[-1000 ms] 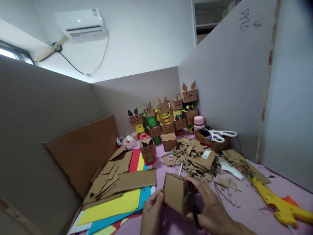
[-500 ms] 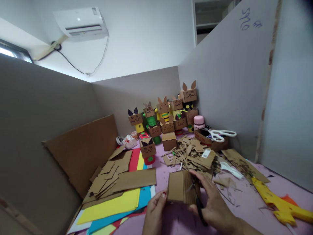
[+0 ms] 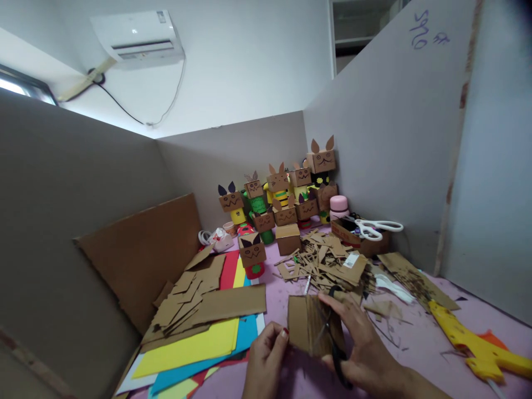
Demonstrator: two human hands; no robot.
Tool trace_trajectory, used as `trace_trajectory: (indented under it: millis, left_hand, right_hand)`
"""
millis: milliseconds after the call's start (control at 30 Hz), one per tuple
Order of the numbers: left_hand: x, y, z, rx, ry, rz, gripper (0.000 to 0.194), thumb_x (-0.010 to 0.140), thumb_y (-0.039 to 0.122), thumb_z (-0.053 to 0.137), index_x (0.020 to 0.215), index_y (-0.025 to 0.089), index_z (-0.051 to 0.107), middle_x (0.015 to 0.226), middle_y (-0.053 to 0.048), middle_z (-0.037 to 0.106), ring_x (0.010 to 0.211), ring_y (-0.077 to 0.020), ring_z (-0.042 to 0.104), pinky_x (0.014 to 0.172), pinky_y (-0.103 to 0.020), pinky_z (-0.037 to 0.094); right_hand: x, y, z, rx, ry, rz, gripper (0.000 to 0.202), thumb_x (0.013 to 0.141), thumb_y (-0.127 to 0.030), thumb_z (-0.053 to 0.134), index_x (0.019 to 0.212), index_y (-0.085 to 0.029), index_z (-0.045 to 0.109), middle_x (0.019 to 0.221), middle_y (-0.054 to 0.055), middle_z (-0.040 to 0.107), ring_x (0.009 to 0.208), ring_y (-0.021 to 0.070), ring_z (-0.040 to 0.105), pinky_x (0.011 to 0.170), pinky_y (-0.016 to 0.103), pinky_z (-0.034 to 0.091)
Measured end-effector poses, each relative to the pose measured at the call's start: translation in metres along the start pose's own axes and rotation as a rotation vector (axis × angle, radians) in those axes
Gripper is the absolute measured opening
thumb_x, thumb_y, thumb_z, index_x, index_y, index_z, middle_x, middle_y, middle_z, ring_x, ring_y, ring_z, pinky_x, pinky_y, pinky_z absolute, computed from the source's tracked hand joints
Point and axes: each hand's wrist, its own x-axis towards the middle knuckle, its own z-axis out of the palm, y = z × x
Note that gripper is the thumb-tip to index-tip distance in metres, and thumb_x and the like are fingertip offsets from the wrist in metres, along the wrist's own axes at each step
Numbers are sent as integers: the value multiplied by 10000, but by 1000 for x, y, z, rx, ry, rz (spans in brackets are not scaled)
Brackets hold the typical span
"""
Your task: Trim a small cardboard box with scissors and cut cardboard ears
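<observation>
The small cardboard box (image 3: 298, 321) sits low in the frame, just right of centre, between my hands. My left hand (image 3: 266, 354) has thumb and fingertips closed on its left edge, a narrow pinch; my right hand (image 3: 364, 346) is curled around the black-handled scissors (image 3: 339, 368), thumb and fingers spread with the handles, the blades over the ridged side and pointing left. I judge that pinch the weak spot: if the box twists under a push from the blades, they could skid and tear the ridged layer, or run towards my left thumb. The heap of cardboard scraps (image 3: 328, 260) lies just beyond, right of centre, so a far corner could catch there if I swing the box outwards
</observation>
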Motion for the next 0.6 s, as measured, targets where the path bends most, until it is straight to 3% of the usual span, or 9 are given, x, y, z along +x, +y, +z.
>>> trace_trajectory:
  millis: [100,267,600]
  left_hand:
    - [-2,2,-1,127,2,47,331,824,473,502,640,198,517,609,26,473,619,-166,426,600,-268,316]
    - [-4,0,0,253,-6,84,313,860,450,439,661,212,484,633,18,468,637,-182,422,631,-286,300]
    - [-3,-1,2,202,4,65,387,871,549,362,701,220,475,662,20,484,654,-174,458,605,-258,349]
  right_hand:
    - [-1,1,2,-12,-7,-68,730,653,-247,683,1320,-132,410,1244,217,541,1161,401,489,954,603,381]
    - [-3,0,3,6,-17,-61,734,631,-214,680,1310,-140,410,1236,232,530,1157,428,483,915,637,398]
    - [1,-1,4,209,-20,30,764,576,-218,713,1289,-193,440,1256,180,536,1156,385,502,948,552,416]
